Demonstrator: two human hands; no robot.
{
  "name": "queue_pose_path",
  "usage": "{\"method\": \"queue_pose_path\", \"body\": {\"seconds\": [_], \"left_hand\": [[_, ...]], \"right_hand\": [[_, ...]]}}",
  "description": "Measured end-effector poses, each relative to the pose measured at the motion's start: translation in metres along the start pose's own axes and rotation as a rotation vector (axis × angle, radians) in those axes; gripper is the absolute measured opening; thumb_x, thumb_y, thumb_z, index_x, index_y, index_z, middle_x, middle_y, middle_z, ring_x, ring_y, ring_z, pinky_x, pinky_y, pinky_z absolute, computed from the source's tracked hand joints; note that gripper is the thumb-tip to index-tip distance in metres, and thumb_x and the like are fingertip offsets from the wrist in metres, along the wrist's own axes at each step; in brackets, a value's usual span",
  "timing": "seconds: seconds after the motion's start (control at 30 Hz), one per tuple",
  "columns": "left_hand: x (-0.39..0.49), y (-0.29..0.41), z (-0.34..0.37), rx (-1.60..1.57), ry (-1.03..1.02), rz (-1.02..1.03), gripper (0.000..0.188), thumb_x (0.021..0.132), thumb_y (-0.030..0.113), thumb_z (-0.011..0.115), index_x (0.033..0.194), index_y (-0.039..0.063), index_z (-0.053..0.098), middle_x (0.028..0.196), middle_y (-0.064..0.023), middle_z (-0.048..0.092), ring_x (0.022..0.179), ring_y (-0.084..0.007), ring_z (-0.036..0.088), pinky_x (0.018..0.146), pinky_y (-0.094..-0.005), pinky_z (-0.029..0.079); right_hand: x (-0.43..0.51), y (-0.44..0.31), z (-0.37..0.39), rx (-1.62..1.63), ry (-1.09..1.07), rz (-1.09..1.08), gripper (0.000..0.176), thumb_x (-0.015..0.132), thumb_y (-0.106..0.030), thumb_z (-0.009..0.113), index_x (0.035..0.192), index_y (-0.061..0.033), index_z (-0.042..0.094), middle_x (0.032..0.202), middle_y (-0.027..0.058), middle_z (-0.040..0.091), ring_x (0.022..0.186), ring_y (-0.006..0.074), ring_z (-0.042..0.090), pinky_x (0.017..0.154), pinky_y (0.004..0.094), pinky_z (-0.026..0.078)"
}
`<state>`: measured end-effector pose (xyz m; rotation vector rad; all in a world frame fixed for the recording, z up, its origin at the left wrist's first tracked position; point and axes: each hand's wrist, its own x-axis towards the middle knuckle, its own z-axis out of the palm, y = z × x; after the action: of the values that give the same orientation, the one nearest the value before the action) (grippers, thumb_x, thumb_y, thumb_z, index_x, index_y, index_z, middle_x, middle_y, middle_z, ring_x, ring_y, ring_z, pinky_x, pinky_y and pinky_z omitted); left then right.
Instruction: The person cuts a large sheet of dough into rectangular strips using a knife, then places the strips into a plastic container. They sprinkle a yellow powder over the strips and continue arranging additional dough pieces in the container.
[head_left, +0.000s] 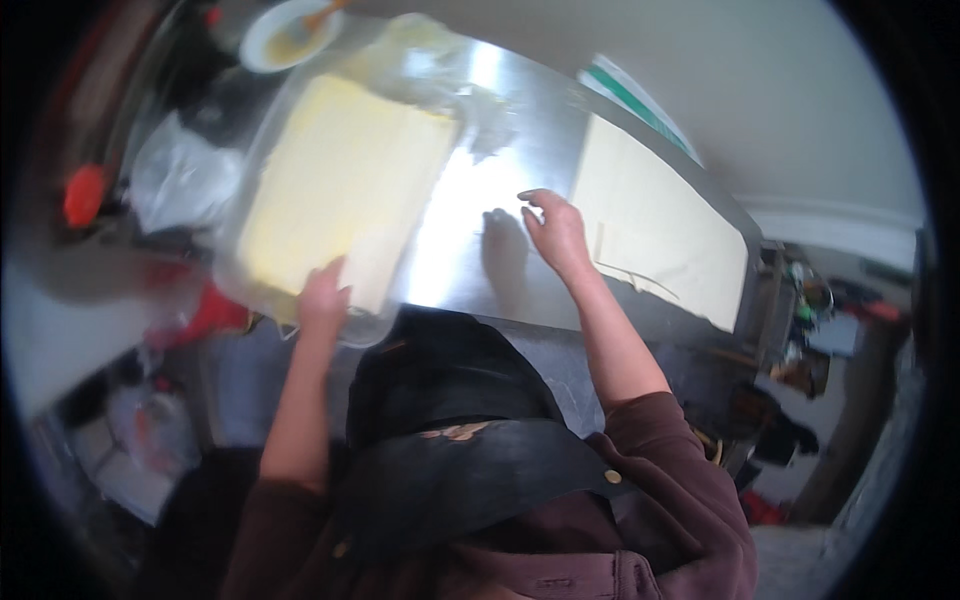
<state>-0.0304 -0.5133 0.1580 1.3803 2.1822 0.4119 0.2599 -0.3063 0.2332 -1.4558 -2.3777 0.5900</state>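
On the left of the steel table (465, 255) lies a rectangular stack of pale yellow sheets (352, 180), on what looks like a translucent plastic sheet or tray (232, 262). My left hand (324, 292) rests at the stack's near edge, thumb apart from the fingers; motion blurs it. A whiter patch of sheet (375, 262) shows just right of that hand. Over the bare steel, my right hand (555, 225) is raised with fingers bent and apart, holding nothing. Beside it, to the right, lie smooth cream-coloured sheets (667, 217) with a loose, ragged strip along their near edge.
At the far left stands a white bowl (289, 37) with yellowish liquid and a brush-like tool in it. A crumpled clear plastic bag (184, 176) sits left of the stack. Beyond the cream sheets is a green-and-white packet (637, 105), near the wall. Cluttered shelving (802, 322) stands right.
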Motion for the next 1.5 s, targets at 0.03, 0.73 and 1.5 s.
{"method": "queue_pose_path", "body": {"seconds": [0.03,0.73,1.5], "left_hand": [[-0.001,0.001,0.0,0.032,-0.003,0.014,0.049,0.073,0.009,0.064,0.121,0.007,0.055,0.103,-0.0178,0.06,0.096,-0.0368,0.055,0.084,-0.0435,0.046],[-0.002,0.251,0.032,-0.211,0.017,0.052,0.037,0.082,0.005,0.062,0.118,0.007,0.057,0.115,-0.0127,0.055,0.086,-0.0195,0.06,0.076,-0.0316,0.05],[0.004,0.334,0.06,-0.151,-0.055,0.259,0.035,0.079,0.006,0.064,0.114,0.008,0.06,0.114,-0.0127,0.058,0.084,-0.0197,0.063,0.074,-0.0314,0.052]], "right_hand": [[-0.012,0.017,-0.006,0.018,-0.041,0.091,0.018,0.081,-0.009,0.062,0.099,-0.0066,0.066,0.096,0.0141,0.066,0.086,0.0304,0.064,0.075,0.037,0.051],[-0.151,0.441,-0.131,-0.063,0.263,1.033,0.047,0.076,-0.027,0.065,0.11,0.0034,0.055,0.106,0.021,0.061,0.1,0.0339,0.058,0.088,0.0402,0.046],[-0.18,0.403,-0.128,-0.084,0.364,0.666,0.031,0.075,-0.022,0.072,0.091,0.0,0.058,0.081,0.0145,0.062,0.071,0.0246,0.059,0.068,0.034,0.048]]}}
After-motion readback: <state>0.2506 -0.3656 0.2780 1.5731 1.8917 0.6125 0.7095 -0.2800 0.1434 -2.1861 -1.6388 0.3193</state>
